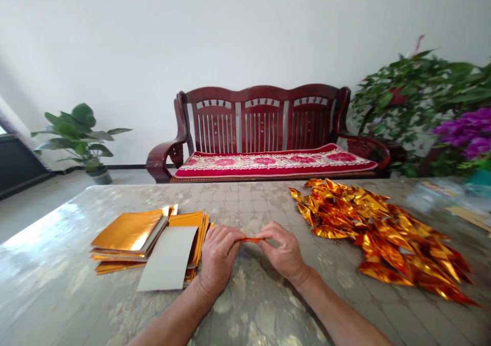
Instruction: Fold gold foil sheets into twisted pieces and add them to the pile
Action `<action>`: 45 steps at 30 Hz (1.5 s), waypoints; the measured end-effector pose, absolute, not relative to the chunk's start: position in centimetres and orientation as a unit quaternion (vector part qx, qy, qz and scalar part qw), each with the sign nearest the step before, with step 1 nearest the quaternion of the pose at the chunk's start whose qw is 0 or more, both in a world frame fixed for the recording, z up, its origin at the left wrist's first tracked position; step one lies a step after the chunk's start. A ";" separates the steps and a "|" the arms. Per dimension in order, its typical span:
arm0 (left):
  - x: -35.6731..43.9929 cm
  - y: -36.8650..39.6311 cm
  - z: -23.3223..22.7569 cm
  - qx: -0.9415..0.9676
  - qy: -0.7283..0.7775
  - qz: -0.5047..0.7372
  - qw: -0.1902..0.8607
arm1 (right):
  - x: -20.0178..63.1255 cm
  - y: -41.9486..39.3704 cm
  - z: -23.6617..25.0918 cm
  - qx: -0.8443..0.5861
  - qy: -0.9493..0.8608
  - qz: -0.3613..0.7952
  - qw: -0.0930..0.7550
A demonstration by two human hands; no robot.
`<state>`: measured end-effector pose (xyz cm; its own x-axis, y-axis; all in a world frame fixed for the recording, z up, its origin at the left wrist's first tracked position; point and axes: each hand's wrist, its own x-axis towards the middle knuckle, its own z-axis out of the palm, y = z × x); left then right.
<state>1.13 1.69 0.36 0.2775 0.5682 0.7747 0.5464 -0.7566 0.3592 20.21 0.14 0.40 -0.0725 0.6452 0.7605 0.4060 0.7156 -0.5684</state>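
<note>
A marbled table point(69, 264) fills the lower frame, with a red wooden bench point(264, 131) behind it at centre and potted plants point(79, 136) at upper left and right. A heap of folded gold foil pieces point(383, 238) spreads across the right of the table. A stack of flat gold sheets point(132, 233), one turned grey side up, lies at lower left, just beside the left hand point(218, 259). The left hand and the right hand point(284, 254) both pinch a narrow foil strip point(251, 240) at lower centre, its long axis running left to right, level, just above the table.
</note>
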 end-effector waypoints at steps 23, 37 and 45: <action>0.5 2.0 0.1 0.800 0.331 0.497 -0.057 | 20.6 0.8 -0.2 -0.423 -0.641 0.214 0.604; 0.8 2.0 0.3 0.827 0.312 0.468 -0.005 | 20.4 1.2 -0.6 -0.408 -0.535 0.422 0.608; 1.3 2.4 -0.5 0.870 0.264 0.417 0.022 | 20.0 2.0 -1.7 -0.455 -0.501 0.365 0.639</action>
